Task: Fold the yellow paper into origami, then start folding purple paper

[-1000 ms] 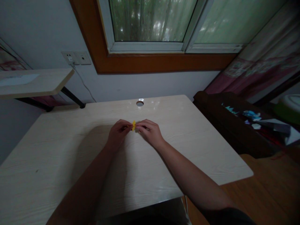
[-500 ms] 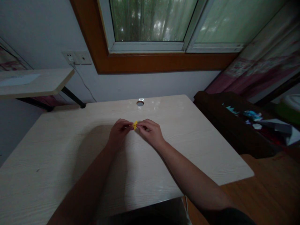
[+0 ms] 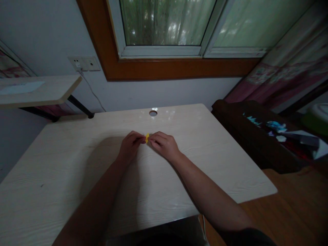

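A tiny yellow folded paper piece (image 3: 147,137) sits between my two hands over the middle of a pale wooden table (image 3: 64,171). My left hand (image 3: 131,146) pinches its left side with curled fingers. From the other side my right hand (image 3: 164,145) pinches it too, fingers bent and close together. Both hands rest low on the tabletop, fingertips nearly touching. Most of the paper is hidden by the fingers.
A round cable hole (image 3: 153,113) lies in the table near its far edge. A dark wooden box (image 3: 256,136) with coloured paper scraps stands to the right. A small shelf (image 3: 38,90) juts out at the left, below a wall socket (image 3: 83,63) and a window (image 3: 164,24).
The hands stay in place; the fingers have shifted slightly and the yellow piece has turned a little between them.
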`<action>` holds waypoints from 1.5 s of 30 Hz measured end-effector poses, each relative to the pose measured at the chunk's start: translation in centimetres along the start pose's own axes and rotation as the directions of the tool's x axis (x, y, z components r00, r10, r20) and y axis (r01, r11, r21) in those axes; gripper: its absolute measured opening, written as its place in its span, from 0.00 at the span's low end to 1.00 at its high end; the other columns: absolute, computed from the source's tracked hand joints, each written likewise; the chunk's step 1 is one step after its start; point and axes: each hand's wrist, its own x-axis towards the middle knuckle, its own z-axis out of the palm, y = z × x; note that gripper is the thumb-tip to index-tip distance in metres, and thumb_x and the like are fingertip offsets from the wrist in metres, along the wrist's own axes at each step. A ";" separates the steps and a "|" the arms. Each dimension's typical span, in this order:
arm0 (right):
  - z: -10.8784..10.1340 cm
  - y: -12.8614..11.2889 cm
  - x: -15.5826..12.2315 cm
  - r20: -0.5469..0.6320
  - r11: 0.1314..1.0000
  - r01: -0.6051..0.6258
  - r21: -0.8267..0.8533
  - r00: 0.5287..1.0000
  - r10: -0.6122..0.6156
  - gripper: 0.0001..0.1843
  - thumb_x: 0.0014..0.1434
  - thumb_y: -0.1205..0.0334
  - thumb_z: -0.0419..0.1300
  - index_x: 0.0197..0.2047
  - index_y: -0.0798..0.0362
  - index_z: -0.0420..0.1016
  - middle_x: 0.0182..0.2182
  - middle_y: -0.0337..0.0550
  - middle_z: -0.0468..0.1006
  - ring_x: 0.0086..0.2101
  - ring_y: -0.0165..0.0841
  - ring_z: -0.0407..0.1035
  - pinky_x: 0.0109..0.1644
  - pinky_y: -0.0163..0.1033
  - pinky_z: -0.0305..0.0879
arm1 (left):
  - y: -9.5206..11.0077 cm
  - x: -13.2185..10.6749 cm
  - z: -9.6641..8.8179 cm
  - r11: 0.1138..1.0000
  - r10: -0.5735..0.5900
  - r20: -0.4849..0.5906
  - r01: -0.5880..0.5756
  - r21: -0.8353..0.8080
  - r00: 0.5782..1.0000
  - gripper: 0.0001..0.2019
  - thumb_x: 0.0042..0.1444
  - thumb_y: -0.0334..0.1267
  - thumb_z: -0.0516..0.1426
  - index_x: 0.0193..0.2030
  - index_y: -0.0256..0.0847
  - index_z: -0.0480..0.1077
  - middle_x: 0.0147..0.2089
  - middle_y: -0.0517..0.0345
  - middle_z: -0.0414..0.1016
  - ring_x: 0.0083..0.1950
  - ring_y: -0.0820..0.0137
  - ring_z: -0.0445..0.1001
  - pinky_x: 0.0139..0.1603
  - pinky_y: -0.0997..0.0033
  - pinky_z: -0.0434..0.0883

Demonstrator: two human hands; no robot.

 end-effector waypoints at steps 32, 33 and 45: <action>0.1 0.4 0.2 0.023 0.988 -0.079 0.130 0.997 0.076 0.08 0.64 0.62 0.58 0.41 0.50 0.80 0.37 0.44 0.81 0.35 0.31 0.74 0.40 0.35 0.69 | -1.5 -0.2 0.0 0.956 -0.172 0.046 0.178 -0.234 0.984 0.21 0.54 0.42 0.64 0.53 0.42 0.67 0.38 0.57 0.79 0.38 0.70 0.80 0.44 0.66 0.78; 0.2 0.5 0.1 0.017 0.984 -0.100 0.150 0.995 0.098 0.08 0.64 0.62 0.59 0.41 0.50 0.80 0.36 0.44 0.81 0.34 0.31 0.74 0.39 0.35 0.69 | -1.6 -0.1 0.0 0.951 -0.177 0.044 0.182 -0.250 0.983 0.21 0.54 0.42 0.64 0.53 0.42 0.68 0.38 0.57 0.79 0.38 0.70 0.80 0.44 0.66 0.78; 1.2 0.8 -0.1 0.061 0.879 -0.305 0.366 0.950 0.305 0.08 0.62 0.59 0.60 0.39 0.52 0.80 0.32 0.42 0.78 0.21 0.25 0.70 0.25 0.31 0.67 | -1.4 0.1 -0.3 1.000 -0.009 -0.031 0.008 -0.022 0.999 0.08 0.56 0.41 0.63 0.41 0.42 0.75 0.40 0.56 0.74 0.35 0.74 0.77 0.37 0.74 0.76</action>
